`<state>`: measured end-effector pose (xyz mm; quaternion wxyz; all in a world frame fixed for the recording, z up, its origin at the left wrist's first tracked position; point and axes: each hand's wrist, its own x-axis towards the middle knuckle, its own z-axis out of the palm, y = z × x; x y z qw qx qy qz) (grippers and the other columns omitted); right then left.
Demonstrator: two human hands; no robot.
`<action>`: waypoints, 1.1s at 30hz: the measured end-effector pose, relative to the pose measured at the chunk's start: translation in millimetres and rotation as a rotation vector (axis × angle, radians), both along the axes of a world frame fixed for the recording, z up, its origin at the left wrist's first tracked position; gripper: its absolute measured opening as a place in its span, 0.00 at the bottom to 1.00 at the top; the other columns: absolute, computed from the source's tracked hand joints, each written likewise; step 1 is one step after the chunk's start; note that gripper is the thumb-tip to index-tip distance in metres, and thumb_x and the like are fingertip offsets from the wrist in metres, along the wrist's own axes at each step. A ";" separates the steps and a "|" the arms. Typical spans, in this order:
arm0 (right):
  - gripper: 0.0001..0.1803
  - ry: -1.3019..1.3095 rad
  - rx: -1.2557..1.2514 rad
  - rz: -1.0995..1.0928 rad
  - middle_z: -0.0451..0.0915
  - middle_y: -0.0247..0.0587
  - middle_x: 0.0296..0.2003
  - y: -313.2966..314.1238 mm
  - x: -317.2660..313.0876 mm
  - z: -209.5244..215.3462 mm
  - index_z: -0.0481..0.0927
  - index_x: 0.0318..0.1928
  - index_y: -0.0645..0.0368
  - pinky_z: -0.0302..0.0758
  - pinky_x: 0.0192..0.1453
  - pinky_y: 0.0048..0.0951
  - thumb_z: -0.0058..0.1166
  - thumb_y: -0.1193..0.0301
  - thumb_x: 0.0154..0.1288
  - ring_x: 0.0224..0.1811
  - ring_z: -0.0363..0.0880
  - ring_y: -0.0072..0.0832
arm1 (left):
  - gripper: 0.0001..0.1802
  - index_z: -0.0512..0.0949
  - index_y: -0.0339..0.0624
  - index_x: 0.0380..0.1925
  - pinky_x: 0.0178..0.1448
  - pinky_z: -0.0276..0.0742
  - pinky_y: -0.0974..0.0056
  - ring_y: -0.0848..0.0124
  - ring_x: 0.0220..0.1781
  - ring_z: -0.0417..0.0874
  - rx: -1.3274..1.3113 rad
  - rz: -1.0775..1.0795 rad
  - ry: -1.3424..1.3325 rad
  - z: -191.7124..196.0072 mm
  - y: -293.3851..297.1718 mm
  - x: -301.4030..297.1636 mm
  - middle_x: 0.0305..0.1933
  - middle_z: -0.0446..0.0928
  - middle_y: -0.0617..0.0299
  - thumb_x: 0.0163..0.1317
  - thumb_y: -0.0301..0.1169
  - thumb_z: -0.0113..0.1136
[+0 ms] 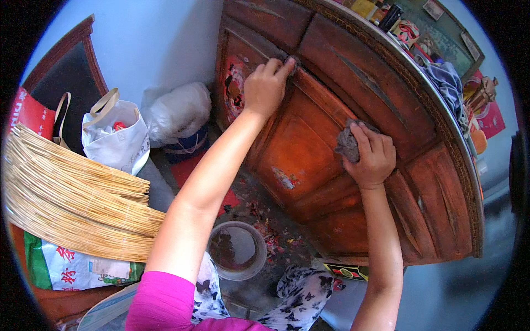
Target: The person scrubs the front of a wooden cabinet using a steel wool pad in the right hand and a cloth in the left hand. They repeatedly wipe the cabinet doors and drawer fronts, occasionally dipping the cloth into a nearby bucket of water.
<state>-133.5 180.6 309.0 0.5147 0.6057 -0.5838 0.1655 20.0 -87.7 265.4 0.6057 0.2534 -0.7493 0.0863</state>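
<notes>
Before me stands a reddish-brown wooden cabinet [370,88] with worn, scratched panels. My left hand [266,85] is up at the upper corner of a cabinet door [301,146], its fingers bent over the edge; a small dark patch by the fingertips cannot be made out. Lower and to the right, my right hand [375,154] grips a crumpled grey rag [348,144] and presses it to the wood near the door's top edge. Remnants of a coloured picture [286,177] cling to the door panel, and a larger floral one [234,83] shows on the panel left of it.
A round basin [260,251] of murky water stands on the floor between my legs and the cabinet, beside scattered coloured scraps [273,243]. At left are a bamboo-stick mat [72,193], a white bag [118,138] and a plastic-wrapped bundle [179,113]. Bottles and cloth [444,83] crowd the cabinet top.
</notes>
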 end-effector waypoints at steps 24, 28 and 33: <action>0.35 -0.004 -0.008 -0.021 0.88 0.22 0.51 -0.8 5.6 -1.4 0.88 0.58 0.37 0.80 0.48 0.39 0.78 0.63 0.42 0.48 0.83 0.32 | 0.20 0.88 0.50 0.55 0.54 0.79 0.49 0.50 0.49 0.82 0.239 -0.119 0.240 4.9 57.2 -42.7 0.49 0.81 0.54 0.62 0.25 0.67; 0.35 0.003 -0.021 -0.018 0.88 0.22 0.50 2.2 -1.2 2.0 0.88 0.58 0.37 0.80 0.49 0.39 0.78 0.63 0.43 0.48 0.83 0.32 | 0.20 0.88 0.53 0.53 0.49 0.80 0.51 0.53 0.46 0.81 -0.007 -0.280 0.010 12.4 78.5 -30.6 0.46 0.80 0.58 0.60 0.24 0.66; 0.34 -0.025 0.010 -0.007 0.88 0.23 0.51 -0.7 8.7 3.1 0.88 0.58 0.37 0.80 0.48 0.39 0.77 0.62 0.44 0.49 0.83 0.32 | 0.21 0.88 0.53 0.55 0.53 0.84 0.51 0.53 0.48 0.85 0.069 -0.102 -0.065 20.2 14.3 -0.1 0.47 0.83 0.57 0.62 0.25 0.66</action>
